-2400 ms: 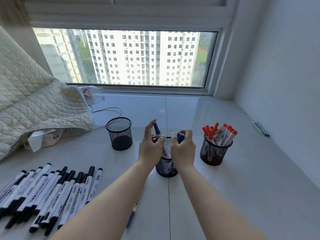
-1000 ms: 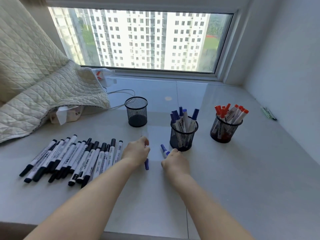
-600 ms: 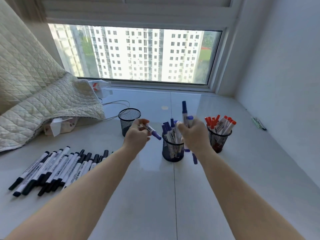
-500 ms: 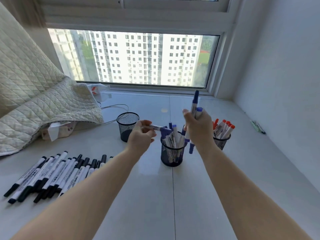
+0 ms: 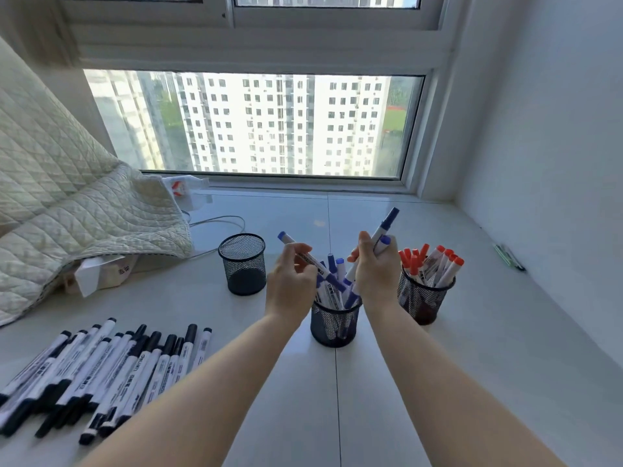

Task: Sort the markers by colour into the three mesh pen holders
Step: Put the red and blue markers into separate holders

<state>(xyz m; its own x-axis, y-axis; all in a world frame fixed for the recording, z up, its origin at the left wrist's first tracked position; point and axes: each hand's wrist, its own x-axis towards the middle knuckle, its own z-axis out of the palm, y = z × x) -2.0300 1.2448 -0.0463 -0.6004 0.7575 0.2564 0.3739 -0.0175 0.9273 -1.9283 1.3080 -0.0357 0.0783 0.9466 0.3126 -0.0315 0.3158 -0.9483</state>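
— How are your hands set?

— Both arms reach forward over the counter (image 5: 472, 348). My left hand (image 5: 291, 286) has its grip clamped on one blue marker (image 5: 312, 261), slanted, its lower end down among the blue markers in the middle mesh holder (image 5: 333, 323). My right hand (image 5: 377, 274) is curled round two blue markers (image 5: 382, 235), their caps pointing up and away.

— Room to move?

— The empty mesh holder (image 5: 242, 264) stands apart to the left, and the holder of red markers (image 5: 425, 296) sits just right of my right hand. The black markers (image 5: 101, 369) lie in a row at the near left, near the quilt (image 5: 67, 210).

— Any writing?

— There is print on the barrels, too small to read.
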